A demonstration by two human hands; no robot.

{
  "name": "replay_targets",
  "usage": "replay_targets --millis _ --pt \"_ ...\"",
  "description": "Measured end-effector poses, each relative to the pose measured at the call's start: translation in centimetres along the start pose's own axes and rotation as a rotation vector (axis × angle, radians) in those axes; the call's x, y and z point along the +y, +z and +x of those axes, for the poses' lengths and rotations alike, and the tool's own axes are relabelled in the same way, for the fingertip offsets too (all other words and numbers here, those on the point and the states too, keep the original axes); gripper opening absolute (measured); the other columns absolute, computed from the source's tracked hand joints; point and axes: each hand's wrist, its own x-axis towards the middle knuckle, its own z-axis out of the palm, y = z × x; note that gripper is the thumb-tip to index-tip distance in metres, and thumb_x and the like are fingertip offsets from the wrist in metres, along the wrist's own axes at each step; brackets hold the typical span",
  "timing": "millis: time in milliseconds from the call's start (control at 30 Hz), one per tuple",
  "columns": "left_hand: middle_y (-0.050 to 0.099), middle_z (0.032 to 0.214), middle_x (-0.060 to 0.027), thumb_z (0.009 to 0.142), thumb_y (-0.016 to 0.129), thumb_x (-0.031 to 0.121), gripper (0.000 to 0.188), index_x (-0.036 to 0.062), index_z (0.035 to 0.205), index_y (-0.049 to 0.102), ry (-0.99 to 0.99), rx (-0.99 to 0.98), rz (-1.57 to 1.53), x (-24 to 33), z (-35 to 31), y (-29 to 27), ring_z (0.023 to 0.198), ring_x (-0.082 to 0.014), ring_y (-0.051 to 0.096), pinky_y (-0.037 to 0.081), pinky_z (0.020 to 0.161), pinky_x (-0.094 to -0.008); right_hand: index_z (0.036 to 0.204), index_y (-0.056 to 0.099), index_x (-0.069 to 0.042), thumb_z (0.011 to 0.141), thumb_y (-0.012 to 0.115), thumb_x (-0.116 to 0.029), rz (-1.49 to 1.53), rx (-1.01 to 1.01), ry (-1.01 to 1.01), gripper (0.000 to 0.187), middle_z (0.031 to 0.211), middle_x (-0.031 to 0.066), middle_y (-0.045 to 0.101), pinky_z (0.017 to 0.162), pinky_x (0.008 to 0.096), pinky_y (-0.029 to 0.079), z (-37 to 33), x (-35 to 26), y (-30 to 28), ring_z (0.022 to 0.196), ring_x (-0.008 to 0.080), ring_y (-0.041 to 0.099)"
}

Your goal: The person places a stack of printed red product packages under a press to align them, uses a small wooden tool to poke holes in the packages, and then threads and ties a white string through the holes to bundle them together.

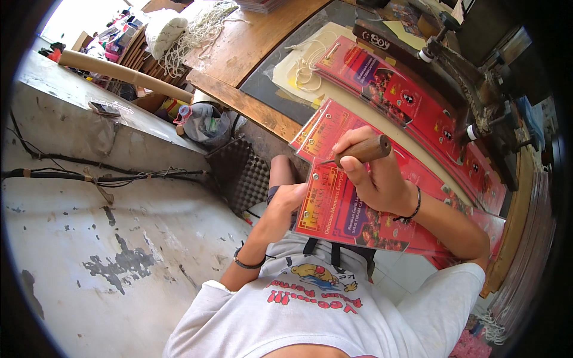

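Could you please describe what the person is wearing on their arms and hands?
Both arms are bare below the short white sleeves of a T-shirt. The left hand has no glove; a thin dark cord bracelet circles the left wrist. The right hand is also ungloved, with a dark beaded bracelet on its wrist. No rings or watch are visible.

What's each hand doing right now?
Left hand: closed on the edge of the red card, holding it.
Right hand: closed on a wooden-handled awl, its point at the card.

white tee w/ print, black wristbands
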Motion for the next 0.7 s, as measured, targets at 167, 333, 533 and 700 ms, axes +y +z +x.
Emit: replay_targets --millis 167,333,533,700 --pt "0.070 0.109 -0.0151 0.070 0.090 0.027 0.068 -0.0061 0.121 0.060 0.174 -0.485 0.739 1.4 -0.8 -2.7 0.097 -0.0187 0.066 0.049 0.087 -0.0324 0.097 0.058 0.001 0.094 0.063 -0.009 0.137 -0.007 0.011 0.012 0.080 0.0099 0.066 0.059 0.0278 0.051 0.4 -1.2 0.1 0.062 0.0166 0.065" --pt "0.071 0.094 -0.0098 0.069 0.091 0.024 0.052 0.0018 0.109 0.066 0.219 -0.293 0.825 -1.6 -0.6 -2.0 0.082 -0.0214 0.068 0.052 0.075 -0.0309 0.096 0.058 0.000 0.096 0.060 -0.013 0.227 -0.300 0.318 0.014 0.084 0.0098 0.064 0.057 0.0276 0.048 -0.4 -2.6 0.6 0.062 0.0137 0.061" --pt "0.070 0.088 -0.0058 0.070 0.090 0.024 0.047 0.0014 0.102 0.065 0.144 -0.168 0.501 -3.2 0.0 -0.9 0.084 -0.0182 0.067 0.051 0.076 -0.0300 0.097 0.059 0.000 0.094 0.062 -0.011 0.200 -0.391 0.384 0.011 0.070 0.0083 0.063 0.054 0.0274 0.048 -0.9 -1.9 1.0 0.058 0.0132 0.062" --pt "0.064 0.094 -0.0044 0.090 0.070 0.019 0.026 0.0010 0.106 0.060 0.235 -0.341 0.522 -7.9 -0.6 -1.9 0.083 -0.0150 0.061 0.049 0.075 -0.0291 0.098 0.060 -0.001 0.093 0.062 -0.011 0.161 -0.393 0.301 0.011 0.070 0.0075 0.063 0.052 0.0266 0.047 -0.4 -2.1 1.1 0.057 0.0132 0.062"
